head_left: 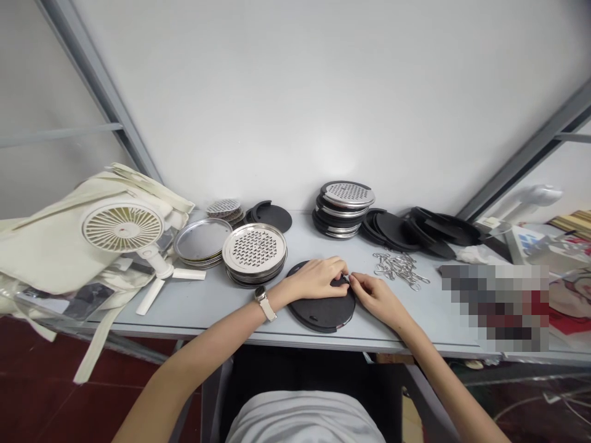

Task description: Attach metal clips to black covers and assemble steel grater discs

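A black round plate (323,311) lies flat on the table in front of me, with a small hole near its front. My left hand (318,280), a watch on its wrist, rests over the plate's far part with fingers curled at its right edge. Close against those fingertips, my right hand (376,298) pinches a small silvery metal clip (346,279), mostly hidden by the fingers. Similar looped wire clips (401,269) lie in a loose pile beyond my right hand.
Left of the plate stand stacked metal grater discs (257,249) and plain metal discs (203,239). Behind are a stack of black-rimmed graters (347,194) and black plates (397,229). A white fan (124,227) and cream bag (41,246) occupy the left end.
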`<state>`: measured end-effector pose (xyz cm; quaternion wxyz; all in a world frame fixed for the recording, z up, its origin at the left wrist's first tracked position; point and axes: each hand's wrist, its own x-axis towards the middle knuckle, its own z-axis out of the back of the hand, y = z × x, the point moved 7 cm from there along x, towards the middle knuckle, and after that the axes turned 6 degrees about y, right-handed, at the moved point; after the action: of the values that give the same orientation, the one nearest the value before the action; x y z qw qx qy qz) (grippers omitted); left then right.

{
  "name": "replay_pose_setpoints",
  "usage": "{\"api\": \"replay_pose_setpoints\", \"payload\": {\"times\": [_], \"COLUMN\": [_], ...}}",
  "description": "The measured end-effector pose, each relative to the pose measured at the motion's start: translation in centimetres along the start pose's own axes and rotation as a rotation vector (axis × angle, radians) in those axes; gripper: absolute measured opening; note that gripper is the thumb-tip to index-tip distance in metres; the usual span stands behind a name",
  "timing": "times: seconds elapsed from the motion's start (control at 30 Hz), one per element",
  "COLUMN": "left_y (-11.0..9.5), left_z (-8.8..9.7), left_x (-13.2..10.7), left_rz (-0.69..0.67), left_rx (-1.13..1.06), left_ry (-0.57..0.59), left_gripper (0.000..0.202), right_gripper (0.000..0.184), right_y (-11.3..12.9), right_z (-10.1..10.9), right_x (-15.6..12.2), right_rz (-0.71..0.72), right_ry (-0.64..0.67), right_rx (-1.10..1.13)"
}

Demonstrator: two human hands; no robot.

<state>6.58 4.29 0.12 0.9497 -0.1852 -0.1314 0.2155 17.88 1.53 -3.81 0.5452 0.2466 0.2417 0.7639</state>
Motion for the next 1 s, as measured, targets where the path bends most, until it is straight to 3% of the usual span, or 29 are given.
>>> {"api": "replay_pose_setpoints", "payload": {"times": [0.43,1.0], "left_y": [-0.2,-0.34], "left_z": [0.12,0.42], "left_x": [-0.05,-0.16], "left_rz": [-0.049,0.037], "left_rx": [0.01,0.074], "left_ry": [-0.029,-0.033], "left_gripper": [0.015,0.02], "right_gripper": [0.038,0.036], "right_y": [0.01,0.45], "right_z": [0.05,0.26], "right_x": [-0.03,-0.05], "right_rz": [-0.009,0.011], "right_ry": [0.004,-0.013], "right_rx": [-0.002,0.015]}}
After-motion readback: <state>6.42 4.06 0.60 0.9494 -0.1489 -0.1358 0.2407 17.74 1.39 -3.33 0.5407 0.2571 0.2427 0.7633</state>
